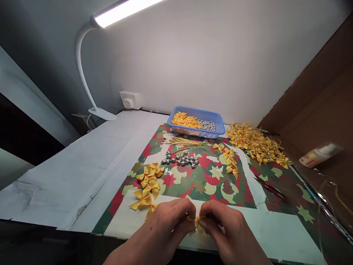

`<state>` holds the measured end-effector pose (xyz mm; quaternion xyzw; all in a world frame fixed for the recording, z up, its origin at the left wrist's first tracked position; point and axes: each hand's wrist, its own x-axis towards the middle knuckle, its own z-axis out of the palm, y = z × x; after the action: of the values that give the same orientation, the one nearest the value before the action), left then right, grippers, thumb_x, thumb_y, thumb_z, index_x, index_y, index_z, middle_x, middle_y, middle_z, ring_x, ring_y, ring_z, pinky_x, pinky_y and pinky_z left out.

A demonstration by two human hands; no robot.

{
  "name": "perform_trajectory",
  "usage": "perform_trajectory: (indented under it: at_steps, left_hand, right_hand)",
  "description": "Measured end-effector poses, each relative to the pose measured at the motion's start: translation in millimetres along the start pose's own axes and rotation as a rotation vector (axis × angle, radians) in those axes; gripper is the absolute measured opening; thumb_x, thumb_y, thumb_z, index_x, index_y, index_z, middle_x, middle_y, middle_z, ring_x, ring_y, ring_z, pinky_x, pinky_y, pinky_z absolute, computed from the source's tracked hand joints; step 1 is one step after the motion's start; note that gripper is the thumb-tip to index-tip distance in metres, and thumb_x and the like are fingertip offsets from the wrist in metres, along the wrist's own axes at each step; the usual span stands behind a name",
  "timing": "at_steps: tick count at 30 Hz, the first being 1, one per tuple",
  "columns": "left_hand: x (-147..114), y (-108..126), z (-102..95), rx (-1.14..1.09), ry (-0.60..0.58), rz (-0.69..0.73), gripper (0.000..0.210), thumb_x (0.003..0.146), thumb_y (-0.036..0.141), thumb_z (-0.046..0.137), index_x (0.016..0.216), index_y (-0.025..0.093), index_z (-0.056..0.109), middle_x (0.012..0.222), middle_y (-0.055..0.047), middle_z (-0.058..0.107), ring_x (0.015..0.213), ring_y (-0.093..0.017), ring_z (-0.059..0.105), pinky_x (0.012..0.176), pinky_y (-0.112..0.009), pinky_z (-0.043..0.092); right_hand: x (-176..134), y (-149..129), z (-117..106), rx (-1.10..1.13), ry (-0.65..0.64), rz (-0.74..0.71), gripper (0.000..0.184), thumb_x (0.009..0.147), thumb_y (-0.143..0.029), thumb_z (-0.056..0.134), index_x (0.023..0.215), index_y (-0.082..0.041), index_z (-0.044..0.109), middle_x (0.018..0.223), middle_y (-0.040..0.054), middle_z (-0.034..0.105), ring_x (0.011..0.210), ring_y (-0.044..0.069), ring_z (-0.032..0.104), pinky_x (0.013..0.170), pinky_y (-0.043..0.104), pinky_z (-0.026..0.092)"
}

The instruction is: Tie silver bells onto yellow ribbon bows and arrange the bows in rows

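Observation:
Both hands meet at the table's front edge, pinching a small yellow ribbon bow (196, 221) between them. My left hand (168, 224) has thumb and forefinger closed on the bow's left side. On its right side, my right hand (224, 226) pinches in the same way. The fingers partly hide the bow. Beside my left hand lies a cluster of yellow ribbon bows (149, 184). Farther back are several silver bells or beads (186, 159), a bundle of thin gold cords (183, 141), and a short row of bows (230, 160) to the right.
A blue basket (195, 133) with yellow bows and silver beads stands by the wall. Right of it is a heap of corded bows (253, 141). Pointed tweezers or scissors (271, 188) lie at right, near a white bottle (317, 155). A clip-on lamp (82, 62) stands left.

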<state>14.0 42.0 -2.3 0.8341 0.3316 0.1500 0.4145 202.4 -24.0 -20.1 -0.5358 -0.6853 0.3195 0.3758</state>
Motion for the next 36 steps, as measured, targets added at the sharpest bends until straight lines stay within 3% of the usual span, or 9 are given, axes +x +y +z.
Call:
perform_trajectory:
  at_steps: [7,16,23,27,31,36]
  left_hand:
    - [0,-1,2.2,-0.015,-0.043,-0.051,0.022,0.095,0.012,0.043,0.078,0.023,0.051,0.071,0.006,0.054,0.062,-0.013,0.046,0.059,-0.023,0.036]
    - [-1,1,2.2,-0.145,0.011,-0.098,0.02,0.093,0.019,0.046,0.073,0.022,0.049,0.066,0.005,0.048,0.06,-0.014,0.042,0.057,-0.024,0.035]
    - [-3,3,6.4,-0.368,0.084,-0.126,0.019,0.092,0.024,0.052,0.073,0.022,0.054,0.069,0.003,0.057,0.063,-0.015,0.053,0.059,-0.024,0.043]
    - [-3,3,8.7,-0.581,0.118,-0.164,0.006,0.086,0.02,0.063,0.088,0.022,0.058,0.082,0.0,0.065,0.071,-0.017,0.062,0.064,-0.026,0.05]
    - [-3,-2,13.1,-0.716,0.168,-0.201,0.031,0.084,0.019,0.067,0.112,0.027,0.056,0.093,0.0,0.064,0.083,-0.02,0.065,0.075,-0.032,0.054]
    - [-3,-3,17.3,-0.741,0.192,-0.201,0.032,0.087,0.017,0.066,0.115,0.028,0.057,0.083,0.003,0.065,0.079,-0.017,0.065,0.074,-0.029,0.053]
  right_hand:
    - [-4,5,6,-0.157,0.001,-0.103,0.021,0.095,-0.009,0.035,0.083,-0.024,0.041,0.077,-0.0024,0.05,0.066,0.013,0.048,0.06,0.021,0.038]
    - [-6,5,8,-0.037,-0.032,0.005,0.018,0.096,-0.013,0.036,0.083,-0.024,0.038,0.073,-0.0051,0.045,0.062,0.012,0.043,0.058,0.022,0.035]
    - [-6,4,9,-0.017,0.022,0.011,0.016,0.096,-0.016,0.037,0.083,-0.024,0.04,0.073,-0.0058,0.046,0.061,0.011,0.044,0.058,0.021,0.036]
    - [-7,3,8,-0.009,0.059,0.034,0.016,0.098,-0.018,0.04,0.084,-0.025,0.044,0.073,-0.006,0.049,0.062,0.011,0.047,0.059,0.02,0.038]
    - [-8,1,7,0.012,0.1,0.031,0.01,0.097,-0.019,0.041,0.095,-0.026,0.048,0.078,-0.0052,0.056,0.064,0.012,0.054,0.061,0.02,0.042]
    - [-5,-3,9,-0.037,0.111,-0.008,0.02,0.093,-0.015,0.047,0.108,-0.027,0.053,0.092,-0.0024,0.063,0.078,0.015,0.059,0.069,0.023,0.045]
